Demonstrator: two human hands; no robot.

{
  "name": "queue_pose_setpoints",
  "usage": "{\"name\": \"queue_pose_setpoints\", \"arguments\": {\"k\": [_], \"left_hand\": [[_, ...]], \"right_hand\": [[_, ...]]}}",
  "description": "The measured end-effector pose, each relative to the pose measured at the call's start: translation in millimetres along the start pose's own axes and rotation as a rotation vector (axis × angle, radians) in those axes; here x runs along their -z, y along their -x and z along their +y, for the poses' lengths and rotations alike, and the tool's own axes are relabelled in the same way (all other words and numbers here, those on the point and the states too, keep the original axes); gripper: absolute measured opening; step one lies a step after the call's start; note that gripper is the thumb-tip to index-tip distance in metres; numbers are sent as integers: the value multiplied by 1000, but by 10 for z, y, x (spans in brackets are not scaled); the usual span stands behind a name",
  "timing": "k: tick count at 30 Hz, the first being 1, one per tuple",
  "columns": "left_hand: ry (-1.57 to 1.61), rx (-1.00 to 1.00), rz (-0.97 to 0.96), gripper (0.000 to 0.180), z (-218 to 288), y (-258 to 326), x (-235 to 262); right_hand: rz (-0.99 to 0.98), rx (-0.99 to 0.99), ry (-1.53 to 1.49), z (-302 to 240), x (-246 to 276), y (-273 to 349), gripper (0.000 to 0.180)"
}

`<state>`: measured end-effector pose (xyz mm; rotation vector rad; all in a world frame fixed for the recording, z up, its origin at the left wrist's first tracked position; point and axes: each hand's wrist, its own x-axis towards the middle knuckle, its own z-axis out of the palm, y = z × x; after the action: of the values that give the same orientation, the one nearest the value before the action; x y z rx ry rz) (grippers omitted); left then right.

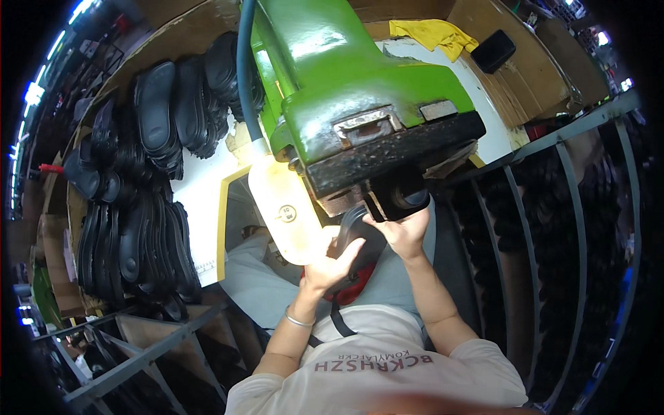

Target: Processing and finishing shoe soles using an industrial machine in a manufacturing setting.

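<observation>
A black shoe sole (351, 227), seen edge-on and curved, is held below the head of a green machine (373, 90). My left hand (327, 266) grips its near left part, thumb spread on one side and fingers on the other. Around the sole's right part, close under the machine's dark lower block (394, 155), my right hand (407, 234) is closed. The block's underside and the machine's shadow hide some of the sole and of my right fingertips. Beside my left hand hangs a brightly lit, pale rounded cover (280, 204), overlapping some of my fingers.
Stacks of black soles (155, 111) stand on the white tabletop (200, 187) at left. A blue hose (245, 76) runs down to the pale cover. Metal-barred racks (532, 277) with dark items flank me at right. A yellow cloth (436, 36) and black block (493, 51) lie on cardboard.
</observation>
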<state>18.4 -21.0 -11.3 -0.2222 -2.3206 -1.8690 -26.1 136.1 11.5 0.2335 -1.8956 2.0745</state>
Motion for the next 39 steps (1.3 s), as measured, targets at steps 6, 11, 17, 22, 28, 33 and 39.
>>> {"name": "queue_pose_setpoints", "arguments": {"k": [6,11,17,22,28,33,39], "left_hand": [[-166,-129,-48,18,154,-150,171],[114,-40,265,17,21,175,-124],[-210,-291,349,20,77,88,70],[-123,-358,244,22,21,-264,405],[-588,-303,732,45,-6,-1239,1511],[-880,-43,752,51,-337,-2060,1655],[-405,-277,837,31,-725,-1955,2288]], "right_hand": [[98,-84,-64,-26,-8,69,45],[-25,-83,-35,17,-118,45,49],[-143,-36,-8,25,-118,-65,46],[-155,-76,362,-177,407,-186,28],[578,-222,-163,141,1001,-511,34],[567,-258,-221,436,491,-1192,50],[341,-389,-235,1175,-62,-1535,70]]}}
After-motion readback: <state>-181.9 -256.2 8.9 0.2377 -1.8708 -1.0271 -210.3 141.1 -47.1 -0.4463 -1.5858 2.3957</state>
